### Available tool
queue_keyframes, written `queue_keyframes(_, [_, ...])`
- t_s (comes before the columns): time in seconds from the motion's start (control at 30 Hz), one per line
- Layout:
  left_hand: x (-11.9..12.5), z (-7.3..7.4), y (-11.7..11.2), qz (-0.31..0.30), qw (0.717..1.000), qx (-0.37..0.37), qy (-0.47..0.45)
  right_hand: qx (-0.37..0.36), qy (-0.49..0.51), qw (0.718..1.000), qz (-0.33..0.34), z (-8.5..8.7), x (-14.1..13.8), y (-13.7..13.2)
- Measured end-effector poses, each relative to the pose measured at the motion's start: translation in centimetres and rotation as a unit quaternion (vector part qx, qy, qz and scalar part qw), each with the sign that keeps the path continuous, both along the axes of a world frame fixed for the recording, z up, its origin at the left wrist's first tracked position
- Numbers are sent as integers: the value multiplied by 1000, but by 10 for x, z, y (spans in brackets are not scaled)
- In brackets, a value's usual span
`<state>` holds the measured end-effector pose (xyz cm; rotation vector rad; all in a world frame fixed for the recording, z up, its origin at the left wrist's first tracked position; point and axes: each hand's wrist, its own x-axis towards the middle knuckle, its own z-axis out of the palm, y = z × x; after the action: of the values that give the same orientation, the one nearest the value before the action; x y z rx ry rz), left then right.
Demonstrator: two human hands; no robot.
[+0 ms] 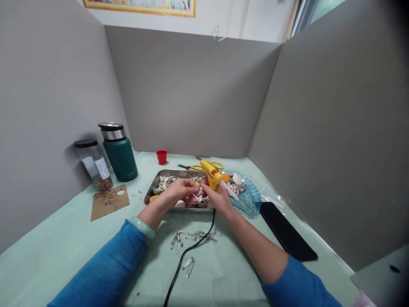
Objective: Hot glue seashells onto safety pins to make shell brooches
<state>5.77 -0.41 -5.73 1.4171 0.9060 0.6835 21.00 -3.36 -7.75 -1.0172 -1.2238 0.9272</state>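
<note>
On my far left a lidded jar [96, 164] and a green flask [121, 158] stand near the left partition [54, 119], with a cardboard piece [105, 204] before them; from there to my left forearm I have open cloth [73, 247]. My left hand [182, 189] is over the metal tray [194, 210] of shells [164, 182], its fingers drawn into a narrow pinch, though I cannot tell what lies between them. Nearer me, a black cord [181, 258] runs among loose metal clips [187, 264], so low wrist sweeps could snag. My right hand [217, 198] seems wrapped round the yellow glue gun [211, 174] above the tray, thumb beside the left fingertips. I judge this as gluing small pieces; the next move calls for steady hands, skin clear of the nozzle. Rightward, the scalloped blue dish [254, 198] and a black slab [287, 232] crowd my forearm, leaving little room before the right partition [332, 149].
</note>
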Motion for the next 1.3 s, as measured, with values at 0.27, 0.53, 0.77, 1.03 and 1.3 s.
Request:
queue_keyframes(0.27, [-1, 5, -5, 26, 989, -78, -122, 13, -20, 1000, -6, -5, 2, 3])
queue_keyframes(0.53, [10, -5, -7, 70, 982, -58, -166, 21, -30, 999, 13, -2, 2, -1])
queue_keyframes(0.77, [6, 2, -10, 90, 986, -5, -140, 16, -25, 999, 21, 2, 2, -3])
queue_keyframes(1.03, [1, 4, -6, 101, 989, 20, -106, 4, -13, 999, 30, 4, 2, -4])
queue_keyframes(1.3, [0, -2, -2, 127, 984, -12, -127, 3, 12, 999, 32, -4, 6, 2])
